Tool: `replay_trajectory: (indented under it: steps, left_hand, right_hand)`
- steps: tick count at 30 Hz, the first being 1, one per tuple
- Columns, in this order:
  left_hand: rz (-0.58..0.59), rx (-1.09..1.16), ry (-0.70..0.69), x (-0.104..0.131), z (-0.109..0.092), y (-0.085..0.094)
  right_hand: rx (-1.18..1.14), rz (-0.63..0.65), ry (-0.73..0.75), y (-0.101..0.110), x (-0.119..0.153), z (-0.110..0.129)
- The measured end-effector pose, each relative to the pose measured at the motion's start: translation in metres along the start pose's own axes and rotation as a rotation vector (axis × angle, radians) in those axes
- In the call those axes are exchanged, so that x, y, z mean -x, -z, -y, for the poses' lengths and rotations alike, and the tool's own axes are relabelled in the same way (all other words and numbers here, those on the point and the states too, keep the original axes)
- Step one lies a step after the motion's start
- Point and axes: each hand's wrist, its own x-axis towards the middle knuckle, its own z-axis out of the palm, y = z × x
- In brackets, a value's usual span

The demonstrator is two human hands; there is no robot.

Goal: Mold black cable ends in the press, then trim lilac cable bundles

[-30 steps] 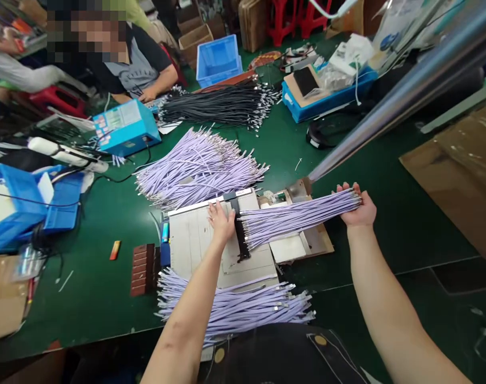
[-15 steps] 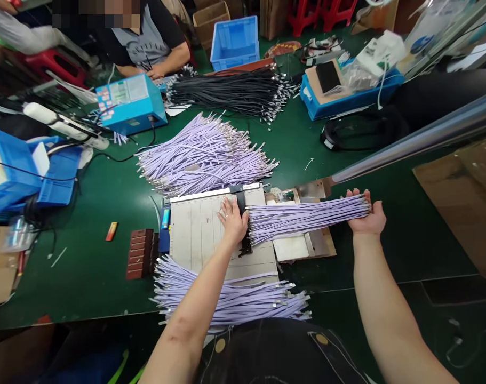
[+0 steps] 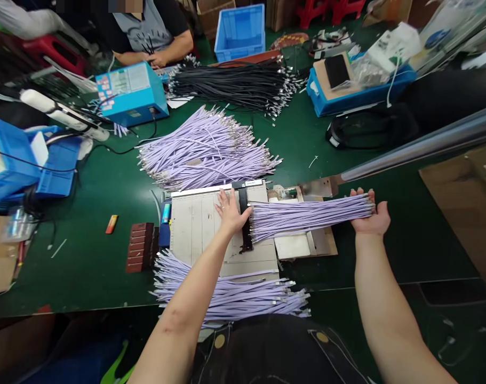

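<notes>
A bundle of thin lilac cables with metal-tipped ends lies crosswise, its left ends against a black bar on a pale ruled board. My left hand is open on the board, left of the bar, with spread fingers and the thumb reaching over the bar near the cable ends. At the bundle's right end, my right hand cradles the tips, its fingers passing beneath and behind them and its thumb standing away. More lilac cables lie in a heap behind the board and a pile in front.
Black cables lie farther back, near a blue box-shaped device and a seated person. A metal arm slants in from the right. A brown slotted block and an orange lighter are left of the board.
My left hand has shifted slightly up the board, its thumb now farther over the black bar. The right hand still supports the bundle's right end. The whole view has moved a little.
</notes>
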Motion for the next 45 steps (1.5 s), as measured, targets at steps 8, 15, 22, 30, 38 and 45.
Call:
replay_trajectory:
  steps: [8, 15, 22, 30, 38, 45]
  left_hand:
    - [0.059, -0.045, 0.033, -0.014, -0.005, 0.002]
    - [0.006, 0.022, 0.138, -0.026, -0.004, 0.011]
    - [0.039, 0.011, 0.148, -0.032, -0.004, 0.002]
    - [-0.002, 0.054, 0.255, -0.035, -0.018, 0.003]
    - [-0.068, 0.123, 0.256, -0.034, -0.011, -0.002]
    - [-0.045, 0.091, 0.237, -0.033, -0.015, -0.003]
  right_hand:
    - [-0.005, 0.025, -0.006, -0.001, 0.001, 0.0]
    - [-0.037, 0.02, -0.022, 0.001, -0.001, 0.0]
    - [-0.04, 0.041, -0.032, 0.002, 0.0, 0.001]
    - [-0.045, 0.015, -0.027, 0.001, 0.0, 0.001]
    - [-0.013, 0.008, -0.022, 0.0, 0.001, 0.0]
    - [0.008, 0.008, -0.033, -0.002, 0.003, 0.001]
